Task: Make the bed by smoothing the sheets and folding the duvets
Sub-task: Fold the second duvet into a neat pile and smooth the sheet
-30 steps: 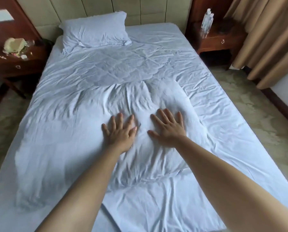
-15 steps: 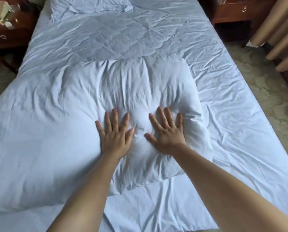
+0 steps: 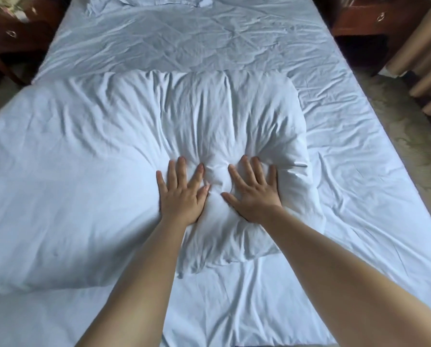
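- Hands lie flat, palms down, side by side on a puffy white duvet (image 3: 124, 186) in the middle of the bed.
- The left hand (image 3: 182, 194) has its fingers spread and straight, gripping nothing, pressing into the fabric just left of a raised bulge of cloth.
- The right hand (image 3: 253, 194) is likewise splayed and flat, holding nothing, pressing down just right of that same bulge.
- The two thumbs point toward each other, near but apart, with a pinched ridge of duvet standing up between them.
- Creases fan outward and toward the far side from where the palms press, so the cover looks dented under both hands.
- The duvet is folded or bunched into a thick pad that spans from the left edge of the bed to a little right of centre; its near edge rests on the sheet (image 3: 359, 159) just beyond the forearms.
- The sheet is wrinkled all over, bare along the right side, the far half and the near strip of the mattress.
- A pillow (image 3: 147, 1) sits at the far end, mostly cut off by the top of the frame.
- A dark wooden nightstand (image 3: 11, 33) stands at the far left, another nightstand (image 3: 359, 21) at the far right.
- Beige curtains (image 3: 424, 53) hang at the right edge above patterned floor (image 3: 414, 146).
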{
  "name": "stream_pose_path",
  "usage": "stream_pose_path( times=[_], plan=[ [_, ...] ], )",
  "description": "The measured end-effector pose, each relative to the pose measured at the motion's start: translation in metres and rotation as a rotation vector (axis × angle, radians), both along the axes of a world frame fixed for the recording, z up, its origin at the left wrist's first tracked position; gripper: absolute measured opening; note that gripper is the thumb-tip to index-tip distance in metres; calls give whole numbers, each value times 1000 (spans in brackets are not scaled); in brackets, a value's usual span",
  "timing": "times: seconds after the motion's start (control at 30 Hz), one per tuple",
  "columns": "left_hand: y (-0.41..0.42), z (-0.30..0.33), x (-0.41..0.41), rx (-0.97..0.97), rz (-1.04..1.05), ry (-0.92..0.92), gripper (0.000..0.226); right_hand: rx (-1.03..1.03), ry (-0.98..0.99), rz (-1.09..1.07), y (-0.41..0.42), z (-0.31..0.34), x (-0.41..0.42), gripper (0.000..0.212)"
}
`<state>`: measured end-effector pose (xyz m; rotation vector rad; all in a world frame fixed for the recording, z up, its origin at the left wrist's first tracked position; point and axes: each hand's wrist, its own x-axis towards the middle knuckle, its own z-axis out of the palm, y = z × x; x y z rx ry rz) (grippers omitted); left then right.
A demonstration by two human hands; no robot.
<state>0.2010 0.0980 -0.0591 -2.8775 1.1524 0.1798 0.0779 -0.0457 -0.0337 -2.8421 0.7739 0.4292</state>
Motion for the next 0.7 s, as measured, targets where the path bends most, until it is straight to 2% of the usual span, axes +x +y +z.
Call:
stream_pose_path(
  times=[0.13, 0.23, 0.4, 0.5, 0.6, 0.7],
  plan=[
    [20, 25, -35, 91, 4, 208, 59, 12, -1, -40, 25, 13, -35, 74],
    [35, 45, -50, 167, -13, 299, 59, 33, 23, -132, 34, 22, -61, 76],
    [39, 68, -57, 189, -11, 349, 61, 188, 61, -315, 39, 38, -83, 84],
    [29, 75, -62, 130, 21, 347, 57, 193, -40, -378, 35, 46, -83, 80],
    [7, 78, -60, 36, 3, 317, 52, 45, -130, -288, 22, 49, -73, 75],
    [-14, 74, -55, -38, -27, 251, 50, -44, -149, -157, 2, 48, -58, 80]
  ],
)
